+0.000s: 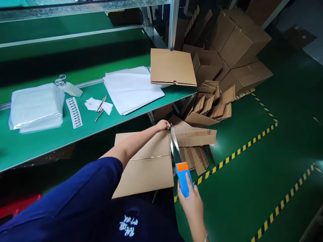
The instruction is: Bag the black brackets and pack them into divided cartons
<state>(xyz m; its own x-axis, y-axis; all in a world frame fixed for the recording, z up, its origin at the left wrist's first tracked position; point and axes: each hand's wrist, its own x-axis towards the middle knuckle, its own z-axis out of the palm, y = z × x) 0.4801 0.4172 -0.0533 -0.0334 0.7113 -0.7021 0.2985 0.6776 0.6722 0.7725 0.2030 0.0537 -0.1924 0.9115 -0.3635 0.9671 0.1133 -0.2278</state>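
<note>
My right hand [192, 201] is wrapped round a blue and orange tape dispenser [184, 178], to the right of a cardboard box [148, 171]. A shiny strip of clear tape [176, 143] stretches from the dispenser up to my left hand [163, 125], whose fingers pinch its far end. That hand is over the far right corner of the box. The box lies in front of me with its top flaps together along a middle seam. My left forearm crosses above it and hides part of its top.
On the green workbench [101, 124] are plastic bags [37, 104], white sheets [133, 87], a label strip [74, 112], a pump bottle [72, 89], pens and a flat carton [173, 67]. Cardboard pieces [194, 136] and large boxes [239, 40] stand beyond. Yellow-black tape [234, 153] marks the floor.
</note>
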